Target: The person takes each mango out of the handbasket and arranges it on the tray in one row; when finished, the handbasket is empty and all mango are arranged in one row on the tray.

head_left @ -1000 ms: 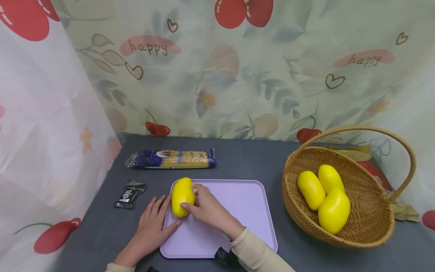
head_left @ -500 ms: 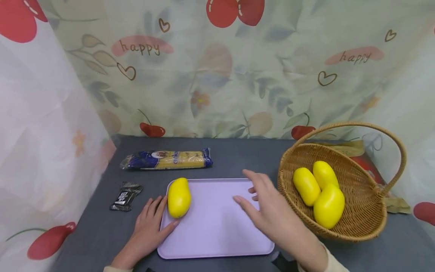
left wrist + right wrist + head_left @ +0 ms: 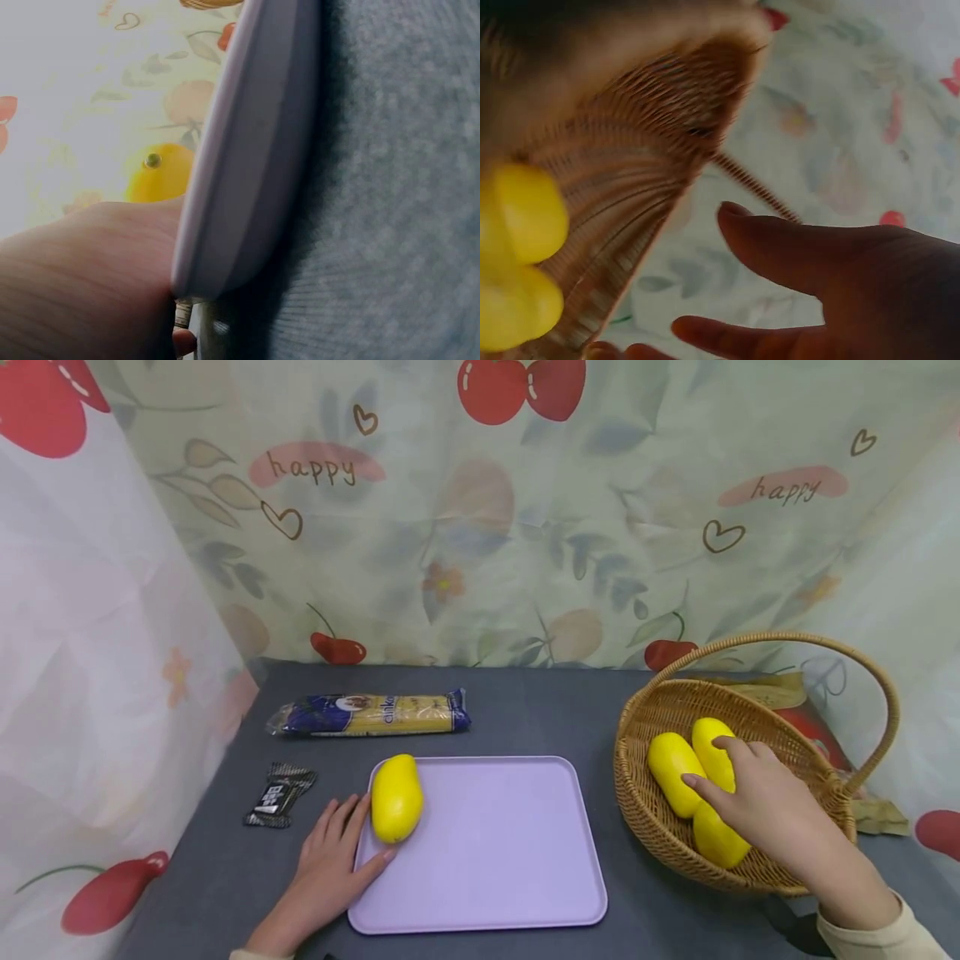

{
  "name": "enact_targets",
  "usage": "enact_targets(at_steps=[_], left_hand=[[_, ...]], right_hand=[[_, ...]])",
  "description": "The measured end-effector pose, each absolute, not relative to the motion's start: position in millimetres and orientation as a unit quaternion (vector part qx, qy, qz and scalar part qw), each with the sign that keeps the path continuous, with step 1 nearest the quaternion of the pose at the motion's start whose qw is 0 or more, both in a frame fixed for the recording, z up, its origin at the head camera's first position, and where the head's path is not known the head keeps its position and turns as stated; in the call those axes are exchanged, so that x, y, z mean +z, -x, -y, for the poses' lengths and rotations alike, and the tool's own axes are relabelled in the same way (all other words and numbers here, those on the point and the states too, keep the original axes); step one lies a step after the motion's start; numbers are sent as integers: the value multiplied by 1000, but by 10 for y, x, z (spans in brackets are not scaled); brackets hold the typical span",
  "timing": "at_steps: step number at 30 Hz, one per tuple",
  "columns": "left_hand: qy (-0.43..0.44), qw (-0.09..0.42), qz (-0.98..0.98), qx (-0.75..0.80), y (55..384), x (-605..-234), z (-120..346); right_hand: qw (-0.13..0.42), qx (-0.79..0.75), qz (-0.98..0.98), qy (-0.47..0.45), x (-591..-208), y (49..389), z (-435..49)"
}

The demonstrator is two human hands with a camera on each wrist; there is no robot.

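On the left end of a lilac tray [image 3: 495, 852] lies a yellow mango [image 3: 397, 799]. My left hand [image 3: 326, 864] rests at the tray's left edge, its fingers extended beside the mango and its thumb over the rim. Over at the right, my right hand [image 3: 780, 802] hovers above a wicker basket [image 3: 636, 822], thumb and fingers spread apart. Inside are three mangoes: a left one [image 3: 672, 772], a back one [image 3: 711, 742], and a front one [image 3: 718, 842] partly covered by the hand. The right wrist view has nothing between thumb and fingers, with mangoes [image 3: 529, 214] to the left.
Behind the tray lies a pack of pasta [image 3: 382, 713]. A small black wrapped packet [image 3: 277, 795] is left of the tray. The basket's handle [image 3: 825, 642] arches up over its opening. Brown packaging [image 3: 772, 689] is partly hidden behind the basket. A patterned curtain [image 3: 480, 568] hangs behind.
My right hand has let go of the mango on the tray and moved right, over the basket. The left hand stays at the tray's edge.
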State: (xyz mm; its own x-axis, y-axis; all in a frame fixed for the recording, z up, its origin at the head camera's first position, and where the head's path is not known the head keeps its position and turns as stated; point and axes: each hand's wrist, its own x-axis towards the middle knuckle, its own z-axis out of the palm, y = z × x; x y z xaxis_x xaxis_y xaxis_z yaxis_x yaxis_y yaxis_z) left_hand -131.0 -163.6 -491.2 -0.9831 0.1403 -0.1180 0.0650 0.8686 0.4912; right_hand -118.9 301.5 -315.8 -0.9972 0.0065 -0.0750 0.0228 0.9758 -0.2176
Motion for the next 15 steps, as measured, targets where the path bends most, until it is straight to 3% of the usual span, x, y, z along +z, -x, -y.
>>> enact_targets(at_steps=[9,15], left_hand=[[-54,75,-964,249,1311,-4919,1639],[-55,72,-964,251,1308,-4913,1637]], right_hand=[[146,-78,-986,-20,-3295,1280,-3435],[176,-89,-980,-31,-3366,1270,-3444]])
